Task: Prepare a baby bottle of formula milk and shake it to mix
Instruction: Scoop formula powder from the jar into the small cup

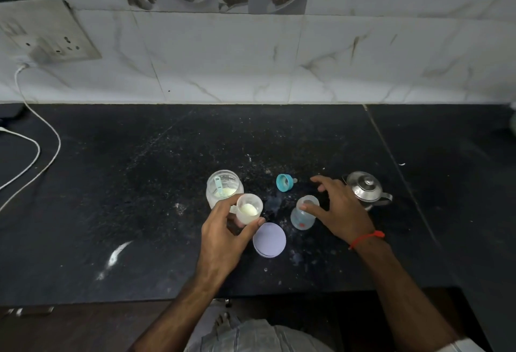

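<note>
On a black speckled stone counter (139, 184), my left hand (223, 237) wraps its fingers around a small translucent plastic baby bottle (249, 209), open at the top with pale yellow formula powder inside. My right hand (339, 212) hovers with fingers spread and holding nothing, thumb tip at the rim of a second clear plastic container with a bluish tint (303, 213). Just behind the held bottle stands one clear glass jar of powder (223, 188) with a light blue scoop (218, 184) in it; its round lilac lid (269, 239) lies flat beside my left thumb. One teal screw ring with its teat (285, 182) lies on its side between the jar and my right fingers. One lidded steel kettle (365, 188) sits behind my right hand, partly hidden by it. Spilled white powder dusts the counter. Two white cables (36, 139) trail from the wall socket plate (47, 33) at far left.
</note>
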A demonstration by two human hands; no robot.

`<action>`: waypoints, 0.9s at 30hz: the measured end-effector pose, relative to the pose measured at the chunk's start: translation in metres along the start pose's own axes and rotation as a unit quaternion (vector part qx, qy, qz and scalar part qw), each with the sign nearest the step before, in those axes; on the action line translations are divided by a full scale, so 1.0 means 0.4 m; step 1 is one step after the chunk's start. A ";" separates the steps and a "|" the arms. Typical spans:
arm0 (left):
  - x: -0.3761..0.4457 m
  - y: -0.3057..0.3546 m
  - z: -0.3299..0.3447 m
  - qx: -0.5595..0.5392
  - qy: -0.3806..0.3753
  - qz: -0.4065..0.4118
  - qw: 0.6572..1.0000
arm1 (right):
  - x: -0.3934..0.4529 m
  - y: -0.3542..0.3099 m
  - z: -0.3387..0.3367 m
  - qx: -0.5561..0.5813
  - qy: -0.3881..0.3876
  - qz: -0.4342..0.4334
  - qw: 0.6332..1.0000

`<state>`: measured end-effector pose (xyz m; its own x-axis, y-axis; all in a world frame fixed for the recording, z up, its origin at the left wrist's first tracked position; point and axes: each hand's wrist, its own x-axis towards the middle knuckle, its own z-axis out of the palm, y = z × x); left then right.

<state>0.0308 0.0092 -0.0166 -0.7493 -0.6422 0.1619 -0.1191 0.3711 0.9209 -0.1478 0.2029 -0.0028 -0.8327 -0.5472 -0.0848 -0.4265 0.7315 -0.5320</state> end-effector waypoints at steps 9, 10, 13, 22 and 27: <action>-0.031 -0.004 0.037 0.005 0.012 -0.022 1.000 | -0.062 -0.078 0.078 0.064 0.153 -0.173 0.971; -0.034 -0.006 0.035 0.007 0.016 -0.025 1.000 | -0.063 -0.083 0.096 0.071 0.132 -0.175 0.973; -0.043 -0.012 0.023 0.016 0.026 -0.032 0.999 | -0.062 -0.083 0.146 0.068 0.019 -0.148 0.986; -0.064 -0.027 -0.012 0.038 0.048 -0.056 0.997 | -0.065 -0.090 0.236 -0.141 -0.128 -0.123 0.974; -0.076 -0.036 -0.032 0.038 0.060 -0.060 0.996 | -0.071 -0.090 0.257 -0.193 -0.146 -0.115 0.963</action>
<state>0.0635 0.0150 -0.0301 -0.6438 -0.7589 0.0980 -0.2546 0.3332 0.9078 -0.0725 0.1504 -0.0679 -0.5901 -0.7623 -0.2658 -0.7342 0.6437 -0.2160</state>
